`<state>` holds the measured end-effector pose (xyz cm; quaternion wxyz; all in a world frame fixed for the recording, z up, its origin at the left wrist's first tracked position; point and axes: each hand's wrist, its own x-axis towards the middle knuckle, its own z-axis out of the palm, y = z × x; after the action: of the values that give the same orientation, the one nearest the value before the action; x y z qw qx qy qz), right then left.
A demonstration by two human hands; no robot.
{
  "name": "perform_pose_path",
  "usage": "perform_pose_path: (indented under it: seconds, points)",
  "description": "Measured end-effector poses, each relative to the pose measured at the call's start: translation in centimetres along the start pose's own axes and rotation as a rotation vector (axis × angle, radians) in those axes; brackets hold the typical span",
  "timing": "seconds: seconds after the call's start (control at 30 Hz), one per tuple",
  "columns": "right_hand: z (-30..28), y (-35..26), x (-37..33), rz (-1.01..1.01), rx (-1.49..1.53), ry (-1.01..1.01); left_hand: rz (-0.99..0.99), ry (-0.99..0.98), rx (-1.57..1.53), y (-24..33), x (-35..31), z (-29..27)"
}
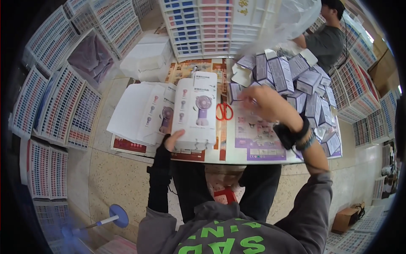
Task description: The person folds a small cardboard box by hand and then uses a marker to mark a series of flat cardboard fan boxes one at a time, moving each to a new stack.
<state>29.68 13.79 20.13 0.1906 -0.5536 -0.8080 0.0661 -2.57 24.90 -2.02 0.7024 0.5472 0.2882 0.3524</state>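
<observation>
My left hand (172, 140) is at the lower left edge of a stack of flat white cartons (203, 131) printed with a purple handheld fan. A digit lies over the stack's edge; the other fingers are hidden, and the hand appears closed on it. More flat white cartons (134, 112) lie fanned out just left of it. My right hand (264, 101) is raised over the table's right side, by a heap of folded purple-and-white boxes (281, 75). Its fingers are smeared by motion, so what they hold, if anything, does not show. Red-handled scissors (224, 111) lie between the hands.
Printed sheets (259, 146) cover the tabletop. A white plastic crate (203, 31) stands at its far edge, with clear plastic film (292, 19) beside it. Stacked crates (57, 106) line the left. Another person (327, 40) is at the far right. A blue-and-white fan-like object (118, 216) is lower left.
</observation>
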Motion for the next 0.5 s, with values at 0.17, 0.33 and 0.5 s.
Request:
perform_pose_path:
  seconds: [0.17, 0.33, 0.5]
  points:
    - [6.2, 7.8, 16.2, 0.043, -0.165, -0.278, 0.158, 0.140, 0.227, -2.3, -1.3, 1.2]
    - [14.0, 15.3, 23.5, -0.173, -0.207, -0.265, 0.137, 0.132, 0.140, -0.3, -1.5, 5.3]
    - [19.1, 12.1, 25.8, -0.016, -0.428, -0.436, 0.128, 0.196, 0.226, 1.7, -2.4, 5.3]
